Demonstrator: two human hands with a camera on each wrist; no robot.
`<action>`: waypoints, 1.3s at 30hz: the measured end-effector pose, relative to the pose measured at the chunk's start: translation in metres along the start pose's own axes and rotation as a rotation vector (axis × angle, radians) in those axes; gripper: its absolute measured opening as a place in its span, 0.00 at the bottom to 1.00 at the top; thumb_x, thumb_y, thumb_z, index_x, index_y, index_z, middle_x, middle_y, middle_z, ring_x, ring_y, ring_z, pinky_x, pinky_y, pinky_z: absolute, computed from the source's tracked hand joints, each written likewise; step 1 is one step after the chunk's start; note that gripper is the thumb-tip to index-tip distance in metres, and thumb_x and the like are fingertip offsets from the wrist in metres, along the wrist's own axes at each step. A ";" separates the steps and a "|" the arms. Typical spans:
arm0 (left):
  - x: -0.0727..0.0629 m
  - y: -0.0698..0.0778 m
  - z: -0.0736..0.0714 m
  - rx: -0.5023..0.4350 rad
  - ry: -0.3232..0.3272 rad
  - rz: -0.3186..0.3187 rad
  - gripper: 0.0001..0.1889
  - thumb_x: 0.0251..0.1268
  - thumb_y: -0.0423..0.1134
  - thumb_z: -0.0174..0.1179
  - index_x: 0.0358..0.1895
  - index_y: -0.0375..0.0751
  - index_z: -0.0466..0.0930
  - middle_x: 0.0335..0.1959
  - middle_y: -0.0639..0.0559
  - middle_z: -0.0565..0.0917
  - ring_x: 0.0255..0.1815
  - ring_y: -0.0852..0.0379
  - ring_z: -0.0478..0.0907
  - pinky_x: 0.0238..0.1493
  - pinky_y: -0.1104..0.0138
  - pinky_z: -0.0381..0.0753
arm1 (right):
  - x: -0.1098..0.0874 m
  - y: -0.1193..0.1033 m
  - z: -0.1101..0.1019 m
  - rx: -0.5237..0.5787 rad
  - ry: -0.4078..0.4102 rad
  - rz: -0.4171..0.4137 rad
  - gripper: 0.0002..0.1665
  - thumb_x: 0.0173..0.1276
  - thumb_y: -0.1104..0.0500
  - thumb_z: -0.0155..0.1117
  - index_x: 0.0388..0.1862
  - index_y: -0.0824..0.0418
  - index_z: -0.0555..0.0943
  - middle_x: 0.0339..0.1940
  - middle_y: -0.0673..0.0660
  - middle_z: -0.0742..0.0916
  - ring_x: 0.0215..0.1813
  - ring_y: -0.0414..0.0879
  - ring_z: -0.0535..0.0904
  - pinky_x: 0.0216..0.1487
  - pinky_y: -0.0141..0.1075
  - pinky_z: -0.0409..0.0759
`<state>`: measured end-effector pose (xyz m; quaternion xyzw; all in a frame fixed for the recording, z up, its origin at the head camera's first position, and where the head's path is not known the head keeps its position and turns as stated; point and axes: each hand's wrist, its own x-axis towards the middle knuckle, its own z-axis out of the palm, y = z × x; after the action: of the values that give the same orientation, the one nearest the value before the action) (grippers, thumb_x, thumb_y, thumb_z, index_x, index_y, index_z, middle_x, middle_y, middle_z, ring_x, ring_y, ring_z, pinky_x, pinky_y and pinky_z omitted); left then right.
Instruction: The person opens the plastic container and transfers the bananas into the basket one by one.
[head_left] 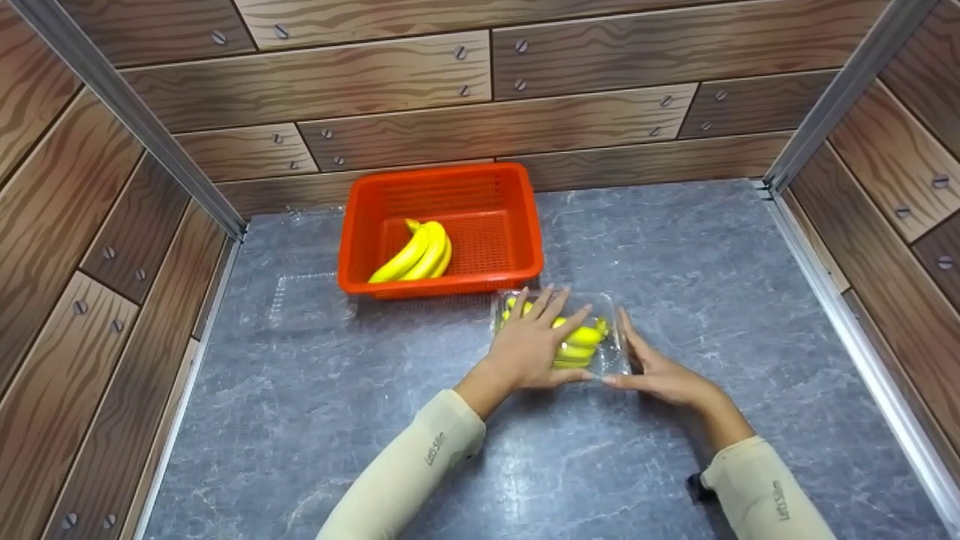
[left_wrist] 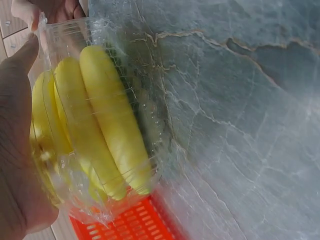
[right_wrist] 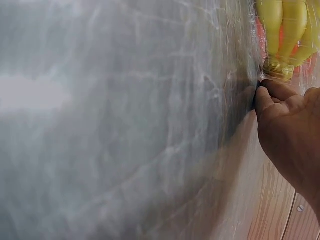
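A clear plastic clamshell box (head_left: 611, 352) holding yellow bananas (head_left: 583, 336) lies on the grey marble tabletop just in front of an orange basket (head_left: 439, 283). My left hand (head_left: 532, 341) rests flat on the box's lid, fingers straight and spread. My right hand (head_left: 652, 367) touches the box's right side and near corner with straight fingers. In the left wrist view my palm (left_wrist: 15, 150) lies against the box (left_wrist: 145, 125) with its bananas (left_wrist: 100, 130). The right wrist view, which is blurred, has my fingertips (right_wrist: 267, 95) at the box's edge below the bananas (right_wrist: 287, 30).
The orange basket holds another bunch of bananas (head_left: 416, 255). An empty clear plastic box (head_left: 307, 300) lies to the basket's left. Wood-patterned walls (head_left: 525, 82) close in the back and both sides. Grey tabletop (head_left: 750, 300) stretches to the right and front.
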<state>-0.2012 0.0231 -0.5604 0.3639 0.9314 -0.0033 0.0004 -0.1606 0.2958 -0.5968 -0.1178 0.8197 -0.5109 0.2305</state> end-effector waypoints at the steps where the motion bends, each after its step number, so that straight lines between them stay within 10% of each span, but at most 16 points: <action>1: 0.000 0.000 0.000 0.000 0.002 -0.002 0.54 0.63 0.88 0.39 0.89 0.69 0.43 0.92 0.46 0.43 0.92 0.41 0.49 0.89 0.39 0.44 | 0.000 0.000 0.000 -0.004 0.001 0.003 0.74 0.71 0.47 0.73 0.89 0.45 0.23 0.89 0.67 0.30 0.88 0.76 0.28 0.81 0.77 0.35; 39: 0.001 0.001 0.002 -0.003 0.049 0.015 0.50 0.65 0.88 0.38 0.87 0.72 0.49 0.91 0.42 0.49 0.90 0.36 0.53 0.87 0.35 0.50 | 0.000 -0.003 0.001 0.046 -0.005 0.034 0.74 0.72 0.48 0.72 0.89 0.44 0.23 0.89 0.68 0.30 0.87 0.79 0.35 0.82 0.74 0.42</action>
<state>-0.2009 0.0248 -0.5622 0.3710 0.9283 0.0073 -0.0220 -0.1600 0.2937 -0.5948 -0.0996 0.8091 -0.5255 0.2437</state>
